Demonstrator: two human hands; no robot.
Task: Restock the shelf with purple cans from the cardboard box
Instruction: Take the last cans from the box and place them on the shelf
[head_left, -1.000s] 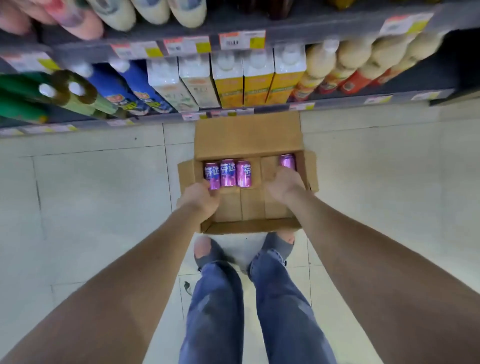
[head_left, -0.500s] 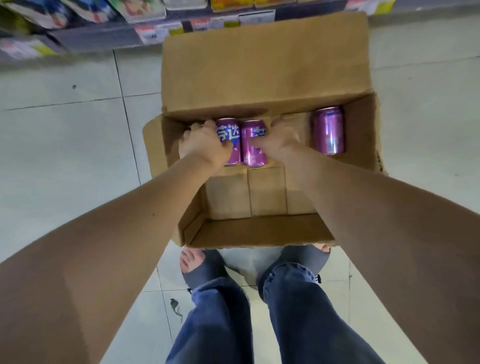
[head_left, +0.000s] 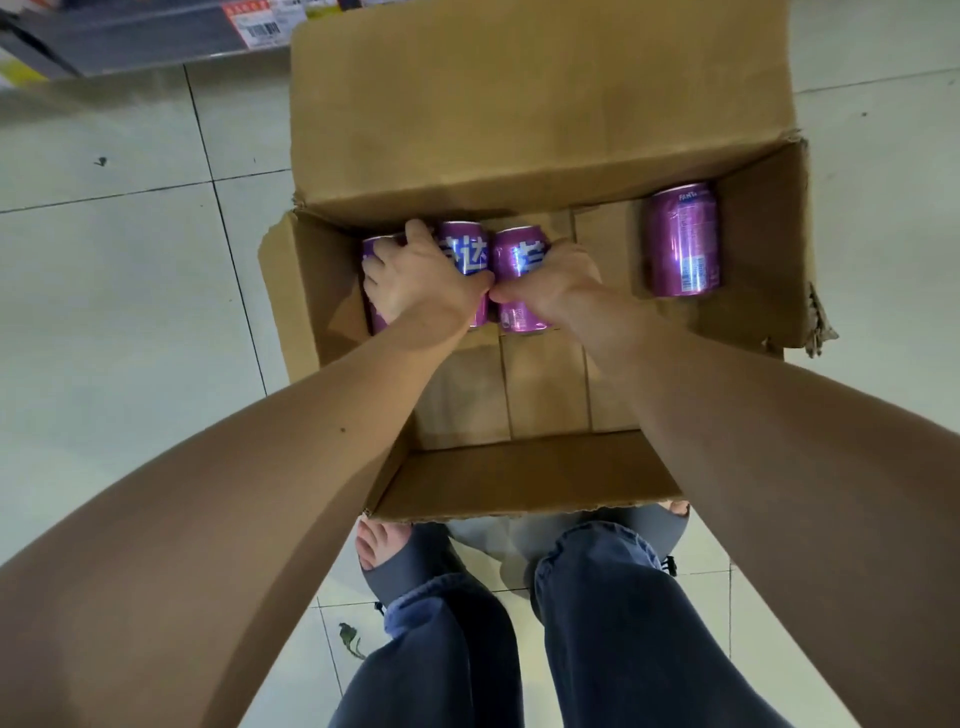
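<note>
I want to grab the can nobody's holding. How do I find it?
Look in the cardboard box on the tiled floor. At its left end the left hand and right hand grip three purple cans bunched together. The lone can sits apart near the right wall, no hand touching it.

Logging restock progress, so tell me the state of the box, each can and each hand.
Box, open, flaps up, on floor.
Left hand, gripping left can.
Right hand, gripping third can.
Middle can, in box, partly under left hand.
Lone can, in box, untouched.
</note>
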